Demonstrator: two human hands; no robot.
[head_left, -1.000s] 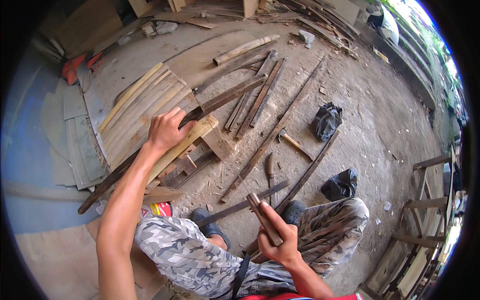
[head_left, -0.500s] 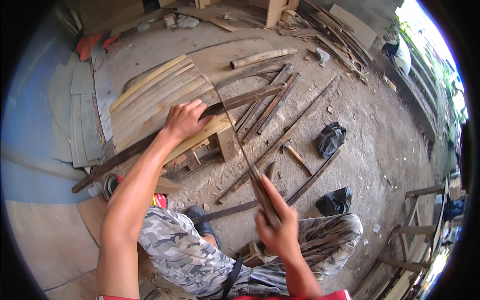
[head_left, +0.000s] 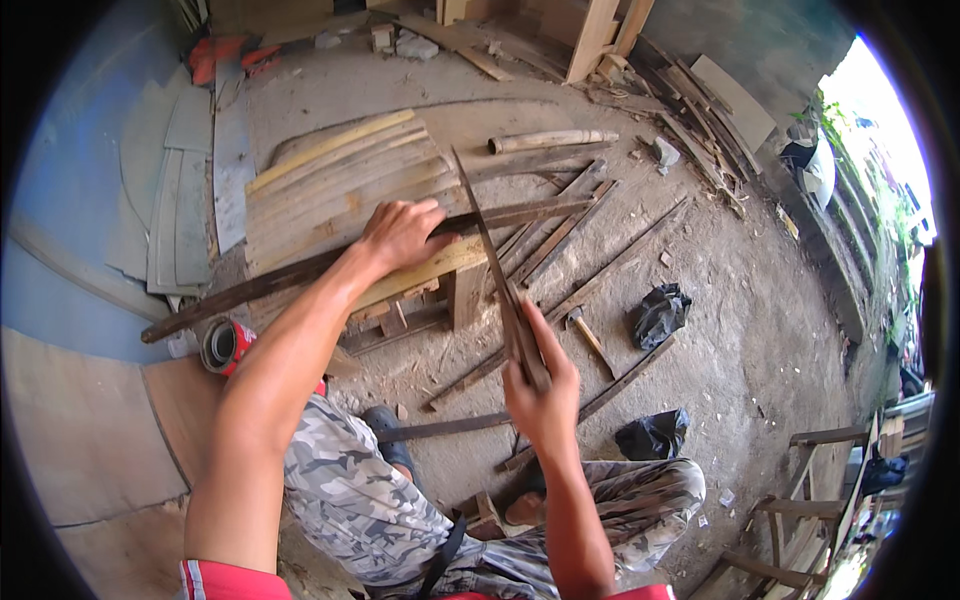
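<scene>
A long dark wooden strip (head_left: 250,292) lies slantwise across a low slatted wooden bench (head_left: 340,195). My left hand (head_left: 403,235) is closed over the strip, pressing it near a pale yellowish board (head_left: 425,268) at the bench's near edge. My right hand (head_left: 543,395) grips the wooden handle of a handsaw (head_left: 484,222). Its narrow blade points away from me and crosses the strip just right of my left hand and the bench's end. How deep the teeth sit in the wood cannot be made out.
Several loose dark strips (head_left: 620,257) lie on the dirt floor to the right, with a hammer (head_left: 592,340) and two black plastic bags (head_left: 660,315) among them. A red can (head_left: 225,345) stands left by my forearm. Scrap wood (head_left: 700,115) is piled far right.
My right hand has pushed the saw forward, away from me, along the strip's edge. My left hand keeps its hold on the strip. The whole view has shifted slightly.
</scene>
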